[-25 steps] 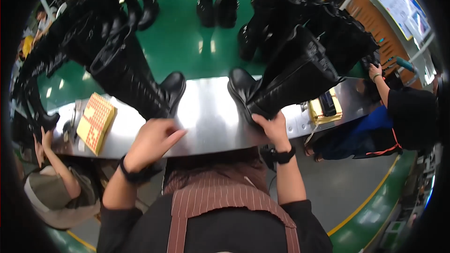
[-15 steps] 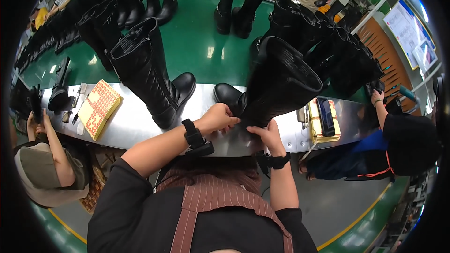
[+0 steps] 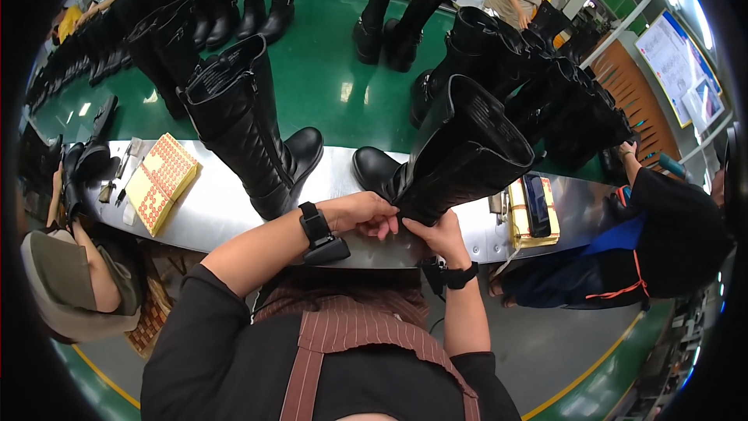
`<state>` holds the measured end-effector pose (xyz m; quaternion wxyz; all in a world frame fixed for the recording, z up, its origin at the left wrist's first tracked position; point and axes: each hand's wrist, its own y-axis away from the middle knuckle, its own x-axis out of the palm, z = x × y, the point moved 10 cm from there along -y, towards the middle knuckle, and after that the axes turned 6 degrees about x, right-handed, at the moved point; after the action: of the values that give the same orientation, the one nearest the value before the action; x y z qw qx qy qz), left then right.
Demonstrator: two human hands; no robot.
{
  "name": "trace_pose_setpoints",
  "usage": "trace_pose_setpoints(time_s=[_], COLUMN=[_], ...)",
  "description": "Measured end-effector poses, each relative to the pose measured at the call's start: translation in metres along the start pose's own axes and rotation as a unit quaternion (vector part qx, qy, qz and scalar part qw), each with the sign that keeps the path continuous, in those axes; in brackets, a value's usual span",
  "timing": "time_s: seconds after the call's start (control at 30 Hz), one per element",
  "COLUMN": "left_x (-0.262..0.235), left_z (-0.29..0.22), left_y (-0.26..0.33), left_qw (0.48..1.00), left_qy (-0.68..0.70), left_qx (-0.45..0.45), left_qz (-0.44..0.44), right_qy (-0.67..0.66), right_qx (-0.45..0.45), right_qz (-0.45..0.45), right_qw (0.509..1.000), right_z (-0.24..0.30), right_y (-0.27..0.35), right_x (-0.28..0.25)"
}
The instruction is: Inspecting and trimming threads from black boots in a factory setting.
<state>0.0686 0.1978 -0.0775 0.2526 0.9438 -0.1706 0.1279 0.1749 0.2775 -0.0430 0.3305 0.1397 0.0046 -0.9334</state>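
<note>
A tall black boot point(image 3: 467, 160) leans to the right at the steel edge of the bench, its toe pointing left. My right hand point(image 3: 442, 235) grips it low down by the heel, thumb against the leather. The fingers of my left hand point(image 3: 365, 214) are curled and pinched together at the boot's ankle, close to my right thumb. Whatever the left fingertips pinch is too small to make out. To the left, a second tall black boot point(image 3: 243, 136) with a quilted shaft and a side zip stands upright, untouched.
Yellow stacks of cards, one with red dots point(image 3: 162, 183), one under a phone point(image 3: 537, 206), flank me on the steel strip point(image 3: 343, 171). Many black boots stand on the green bench top point(image 3: 327, 78). Co-workers stand at left, right point(image 3: 670, 226) and across the bench.
My hands have come closer together at the boot's ankle, and the boot's shaft has shifted slightly. The co-worker at left has moved a boot; the one across in yellow has shifted posture.
</note>
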Motion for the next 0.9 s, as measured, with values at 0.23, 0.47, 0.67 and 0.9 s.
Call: trace_pose_setpoints(time_s=[0.23,0.47,0.67,0.9], left_x=[0.053,0.077,0.036,-0.097], left_z=[-0.149,-0.200,-0.137,-0.052], left_y=[0.089,0.128,0.224,0.315], left_qw=[0.959,0.957,0.851,0.758], left_qy=[0.054,0.010,-0.507,-0.544], left_qx=[0.271,0.291,0.137,-0.019], left_qz=[0.070,0.015,0.011,-0.360], right_qy=[0.112,0.107,0.083,-0.015], right_qx=[-0.039,-0.045,-0.063,-0.051], right_qz=[-0.032,-0.048,0.092,0.127], right_qw=[0.992,0.992,0.990,0.990], right_z=[0.021,0.032,0.039,0.034], right_y=[0.003,0.015,0.015,0.002], right_x=[-0.004,0.008,0.022,0.042])
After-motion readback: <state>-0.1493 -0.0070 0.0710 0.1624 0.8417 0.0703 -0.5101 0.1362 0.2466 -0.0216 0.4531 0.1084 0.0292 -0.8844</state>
